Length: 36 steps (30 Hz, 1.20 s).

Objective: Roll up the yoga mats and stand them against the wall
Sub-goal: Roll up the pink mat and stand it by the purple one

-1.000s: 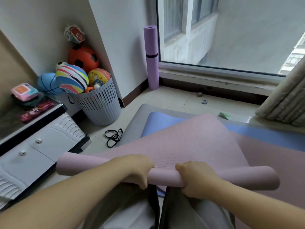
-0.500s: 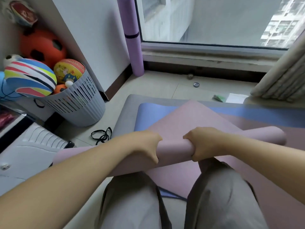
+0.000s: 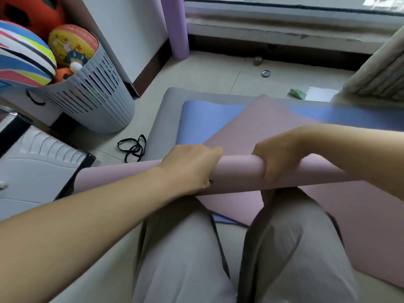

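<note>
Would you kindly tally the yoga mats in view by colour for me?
Pink foam mat, partly rolled, held in left hand and right hand: 1
Blue flat mat: 1
Grey flat mat: 1
Purple rolled mat upright by the wall: 1
Total: 4, unless the pink sheet underneath is a separate mat.

Soft window daylight, motion blur, wide-angle bending.

Single head view, close, looking steeply down-forward over lap toward window wall.
</note>
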Motion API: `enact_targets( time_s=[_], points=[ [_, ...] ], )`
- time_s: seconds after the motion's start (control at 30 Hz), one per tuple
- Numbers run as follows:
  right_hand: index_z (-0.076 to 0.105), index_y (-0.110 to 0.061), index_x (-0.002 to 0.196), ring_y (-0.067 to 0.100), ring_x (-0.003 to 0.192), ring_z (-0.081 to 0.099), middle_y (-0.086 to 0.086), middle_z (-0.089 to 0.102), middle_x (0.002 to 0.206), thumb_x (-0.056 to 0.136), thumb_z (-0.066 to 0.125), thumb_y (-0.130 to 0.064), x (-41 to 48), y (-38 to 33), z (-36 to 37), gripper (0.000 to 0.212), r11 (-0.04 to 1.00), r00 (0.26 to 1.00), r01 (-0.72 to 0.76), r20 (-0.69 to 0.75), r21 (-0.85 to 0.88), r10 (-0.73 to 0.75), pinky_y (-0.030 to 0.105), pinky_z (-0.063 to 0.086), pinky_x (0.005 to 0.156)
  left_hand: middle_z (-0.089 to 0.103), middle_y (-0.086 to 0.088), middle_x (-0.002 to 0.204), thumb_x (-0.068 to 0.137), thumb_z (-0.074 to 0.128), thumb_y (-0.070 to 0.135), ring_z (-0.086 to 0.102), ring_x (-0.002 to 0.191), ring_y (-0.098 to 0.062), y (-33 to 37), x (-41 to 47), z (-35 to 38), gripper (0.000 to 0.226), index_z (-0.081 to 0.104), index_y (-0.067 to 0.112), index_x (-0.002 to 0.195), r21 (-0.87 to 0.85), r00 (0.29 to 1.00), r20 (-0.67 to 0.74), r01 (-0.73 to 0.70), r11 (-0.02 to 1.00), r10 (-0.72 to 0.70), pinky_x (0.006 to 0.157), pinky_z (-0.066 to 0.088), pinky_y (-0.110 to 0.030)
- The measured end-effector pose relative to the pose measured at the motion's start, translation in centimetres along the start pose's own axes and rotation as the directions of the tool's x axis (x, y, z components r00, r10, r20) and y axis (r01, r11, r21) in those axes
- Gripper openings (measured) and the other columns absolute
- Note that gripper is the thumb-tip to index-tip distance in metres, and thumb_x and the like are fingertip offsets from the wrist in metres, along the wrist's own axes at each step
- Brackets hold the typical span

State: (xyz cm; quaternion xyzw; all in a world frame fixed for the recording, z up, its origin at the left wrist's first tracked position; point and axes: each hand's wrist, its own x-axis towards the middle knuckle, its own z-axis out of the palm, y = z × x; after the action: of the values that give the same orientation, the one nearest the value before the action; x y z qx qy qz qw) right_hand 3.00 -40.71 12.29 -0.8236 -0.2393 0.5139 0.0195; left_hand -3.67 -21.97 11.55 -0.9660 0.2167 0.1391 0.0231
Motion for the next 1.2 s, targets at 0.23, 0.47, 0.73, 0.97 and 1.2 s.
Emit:
enact_targets(
  time_s=[0.23,0.47,0.73,0.97,1.2],
  points=[
    [0.047,-0.027,0.103,0.014,0.078,0.052,-0.011,0.054,0.087,0.066,0.075,-0.054,-6.5,-2.1,8.9,0.053,0.965,0.834,-0.077,-0.547,-0.25,-0.075,0.032,0.043,0.064,0.044,0.007,0.071,0.074,0.063,0.017,0.048,0.073,-0.021,3.5,-5.7,-0.6,0.027,0.052,0.016,0.099,-0.122,0.995,0.091,-0.017,0.992,0.028,0.055,0.04,-0.03],
    [0.045,-0.029,0.079,0.016,0.07,0.05,-0.01,0.051,0.072,0.071,0.068,-0.037,-9.0,-4.8,14.8,0.025,0.969,0.86,-0.01,-0.496,-0.248,-0.118,0.025,0.036,0.054,0.062,-0.001,0.097,0.072,0.071,0.023,0.059,0.089,-0.02,6.0,-10.4,-1.0,0.037,0.057,0.018,0.106,-0.251,0.888,0.447,0.004,0.968,0.112,0.078,0.052,-0.035],
    [0.058,-0.02,0.094,0.021,0.08,0.058,0.0,0.064,0.092,0.072,0.069,-0.034,-7.8,-6.2,18.5,0.027,0.967,0.911,-0.039,-0.407,-0.252,-0.069,0.029,0.042,0.065,0.06,-0.005,0.115,0.082,0.059,0.015,0.058,0.104,-0.031,10.1,-16.4,6.8,0.037,0.04,0.019,0.114,0.009,0.998,0.015,0.065,0.998,-0.065,0.067,0.035,-0.034],
    [0.053,-0.02,0.091,0.021,0.091,0.055,-0.004,0.061,0.092,0.066,0.07,-0.045,-7.3,-4.8,22.7,0.039,0.904,0.537,-0.172,-0.806,-0.392,-0.247,0.029,0.035,0.06,0.061,0.002,0.1,0.07,0.068,0.018,0.058,0.093,-0.021,7.4,-14.6,4.5,0.033,0.051,0.03,0.096,-0.319,0.954,0.285,0.003,0.948,0.093,0.072,0.047,-0.032],
    [0.053,-0.025,0.106,0.021,0.101,0.054,-0.003,0.059,0.107,0.07,0.066,-0.047,-8.0,-4.2,20.7,0.044,0.957,0.707,-0.102,-0.697,-0.271,-0.122,0.033,0.045,0.078,0.061,0.0,0.109,0.073,0.067,0.026,0.057,0.099,-0.025,9.6,-14.9,5.6,0.035,0.051,0.024,0.104,-0.117,1.0,0.015,0.014,0.993,-0.013,0.066,0.035,-0.029]
  ],
)
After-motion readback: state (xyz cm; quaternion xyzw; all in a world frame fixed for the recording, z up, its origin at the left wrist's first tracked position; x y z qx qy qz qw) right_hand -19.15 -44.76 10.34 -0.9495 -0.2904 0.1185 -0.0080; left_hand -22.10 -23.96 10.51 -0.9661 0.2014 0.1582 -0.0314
